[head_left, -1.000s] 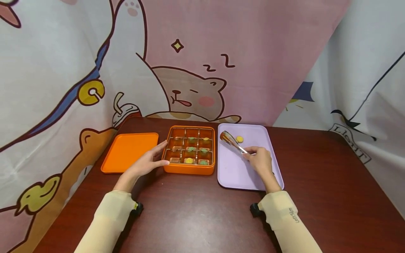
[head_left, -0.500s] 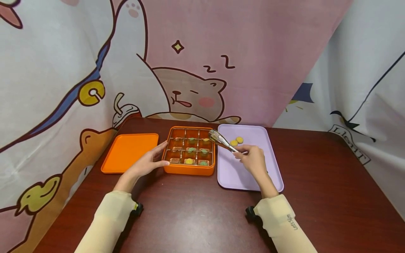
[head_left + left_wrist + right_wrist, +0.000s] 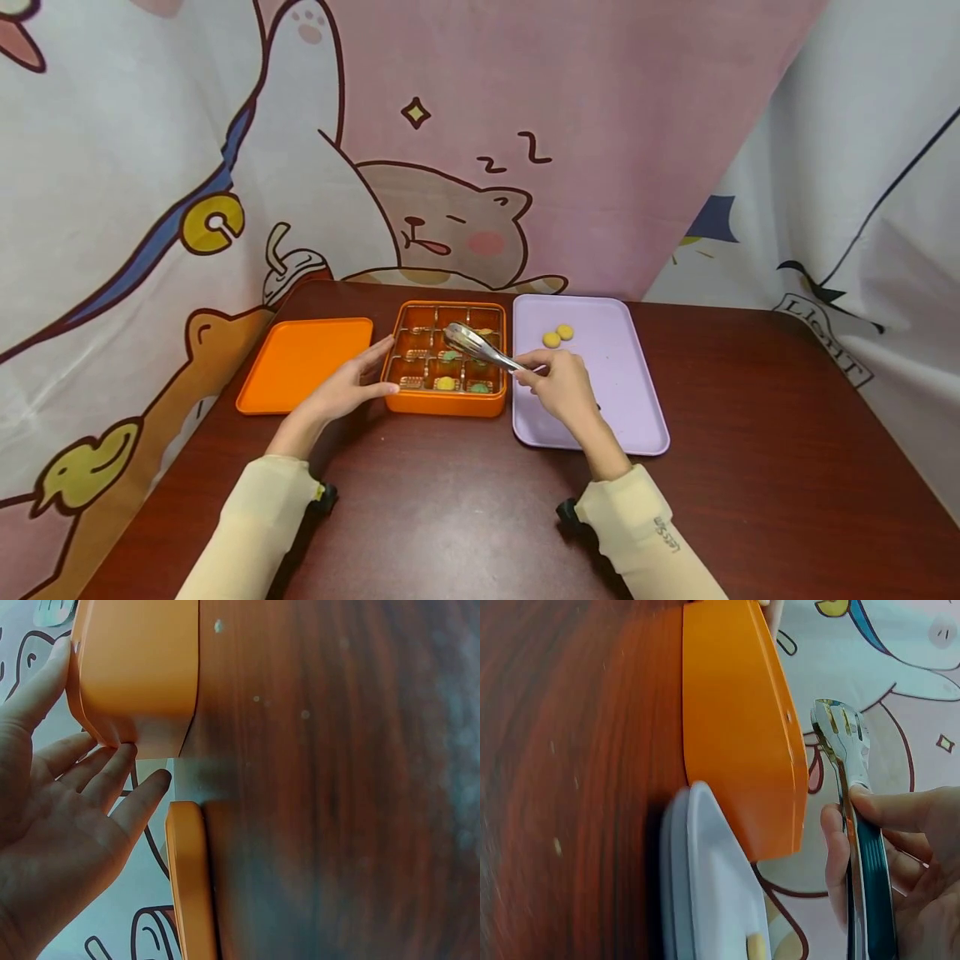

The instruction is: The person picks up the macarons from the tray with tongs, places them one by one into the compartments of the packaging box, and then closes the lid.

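- Printed cloth (image 3: 615, 125) hangs behind a dark brown table (image 3: 450, 517), with a sleeping cartoon bear (image 3: 450, 221) on its pink part.
- Metal tongs (image 3: 483, 347) reach over the orange box from its right, their tips above about the middle of it; whether they hold a piece, I cannot tell.
- Right hand (image 3: 558, 383) grips the tongs, thumb on one side and fingers on the other; the right wrist view shows the two arms of the tongs close together.
- Orange box (image 3: 446, 405) stands on the table, with a clear insert of nine compartments. A yellow piece (image 3: 446, 383) lies in the front middle compartment, a green piece (image 3: 480, 388) in the front right one, and another green piece (image 3: 449, 356) in the centre one.
- Left hand (image 3: 345, 390) is spread wide at the left side of the box, thumb at the front left corner, fingers touching the wall.
- Flat orange lid (image 3: 307, 362) lies just left of the box.
- Lilac tray (image 3: 615, 392) lies just right of the box, partly under the right hand. Two yellow rounds (image 3: 552, 340) sit side by side toward its back left.
- Cream sleeves (image 3: 251, 525) cover both forearms.
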A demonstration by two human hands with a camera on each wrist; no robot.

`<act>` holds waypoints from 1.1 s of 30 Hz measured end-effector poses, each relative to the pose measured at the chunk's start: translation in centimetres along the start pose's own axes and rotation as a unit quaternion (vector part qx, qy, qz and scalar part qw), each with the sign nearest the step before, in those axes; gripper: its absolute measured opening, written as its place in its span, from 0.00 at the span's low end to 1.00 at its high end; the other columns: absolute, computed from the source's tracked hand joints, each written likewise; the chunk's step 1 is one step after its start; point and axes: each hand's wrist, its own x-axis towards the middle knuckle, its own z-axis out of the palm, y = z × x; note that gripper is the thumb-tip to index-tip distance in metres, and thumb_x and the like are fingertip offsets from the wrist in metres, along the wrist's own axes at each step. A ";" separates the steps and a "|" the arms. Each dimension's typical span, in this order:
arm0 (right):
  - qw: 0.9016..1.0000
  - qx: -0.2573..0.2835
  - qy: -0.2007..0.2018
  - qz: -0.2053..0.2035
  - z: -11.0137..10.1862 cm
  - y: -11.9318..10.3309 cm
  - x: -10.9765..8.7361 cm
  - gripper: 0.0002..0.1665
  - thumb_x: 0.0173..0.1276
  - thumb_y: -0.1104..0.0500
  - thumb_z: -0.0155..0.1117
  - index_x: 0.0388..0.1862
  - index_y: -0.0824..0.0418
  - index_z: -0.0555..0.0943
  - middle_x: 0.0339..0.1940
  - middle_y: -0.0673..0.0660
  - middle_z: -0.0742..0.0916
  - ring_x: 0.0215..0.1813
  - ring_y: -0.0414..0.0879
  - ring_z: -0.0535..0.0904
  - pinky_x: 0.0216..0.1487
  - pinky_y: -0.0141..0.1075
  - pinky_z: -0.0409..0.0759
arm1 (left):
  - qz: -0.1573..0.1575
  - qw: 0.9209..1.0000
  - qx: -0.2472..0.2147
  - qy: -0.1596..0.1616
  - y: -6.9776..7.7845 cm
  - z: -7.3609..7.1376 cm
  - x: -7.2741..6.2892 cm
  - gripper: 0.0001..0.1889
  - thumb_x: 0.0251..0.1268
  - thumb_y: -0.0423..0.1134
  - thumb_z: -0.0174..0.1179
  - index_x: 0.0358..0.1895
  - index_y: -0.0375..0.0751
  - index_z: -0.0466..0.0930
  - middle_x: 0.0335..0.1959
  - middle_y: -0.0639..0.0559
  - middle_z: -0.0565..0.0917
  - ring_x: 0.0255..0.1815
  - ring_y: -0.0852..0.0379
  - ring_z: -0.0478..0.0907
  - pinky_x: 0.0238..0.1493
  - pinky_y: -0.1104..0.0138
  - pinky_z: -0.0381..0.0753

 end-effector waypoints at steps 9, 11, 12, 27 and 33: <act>1.000 -0.005 -0.023 -0.018 1.7 -1.6 -0.5 0.07 0.61 0.61 0.74 0.39 0.56 0.91 0.25 0.52 0.91 0.24 0.38 0.79 0.25 0.30 0.73 | 0.012 1.000 -0.001 -0.001 0.1 -0.1 -0.2 0.42 0.70 0.38 0.62 0.80 0.37 0.48 0.82 0.38 0.48 0.80 0.33 0.49 0.75 0.37 0.55; 0.999 -0.015 -0.020 -0.030 1.9 -1.8 -0.6 0.07 0.60 0.60 0.75 0.38 0.55 0.91 0.25 0.51 0.90 0.25 0.38 0.78 0.26 0.31 0.72 | 0.013 1.000 0.002 0.000 0.0 -0.1 -0.2 0.42 0.70 0.38 0.62 0.80 0.37 0.48 0.82 0.38 0.48 0.80 0.32 0.49 0.75 0.37 0.56; 0.999 -0.019 -0.018 -0.035 2.0 -1.9 -0.6 0.07 0.60 0.60 0.75 0.38 0.54 0.92 0.25 0.51 0.90 0.25 0.38 0.77 0.26 0.31 0.72 | 0.012 1.000 0.002 0.001 0.0 -0.1 -0.3 0.42 0.70 0.38 0.62 0.80 0.37 0.48 0.82 0.38 0.48 0.80 0.32 0.49 0.75 0.37 0.56; 0.993 -0.081 -0.025 -0.076 3.3 -3.5 -0.8 0.08 0.62 0.58 0.74 0.40 0.52 0.92 0.40 0.50 0.92 0.43 0.48 0.88 0.43 0.44 0.83 | 0.008 1.000 0.002 -0.003 -0.1 -0.1 -0.3 0.42 0.71 0.39 0.61 0.81 0.38 0.46 0.83 0.39 0.47 0.80 0.32 0.48 0.75 0.38 0.56; 0.991 -0.108 -0.029 -0.076 3.6 -3.7 -0.6 0.09 0.62 0.58 0.74 0.42 0.52 0.91 0.44 0.52 0.92 0.47 0.51 0.88 0.44 0.46 0.84 | 0.009 1.000 0.003 -0.005 0.0 -0.1 -0.2 0.42 0.71 0.40 0.61 0.81 0.39 0.47 0.83 0.39 0.46 0.80 0.32 0.48 0.75 0.38 0.56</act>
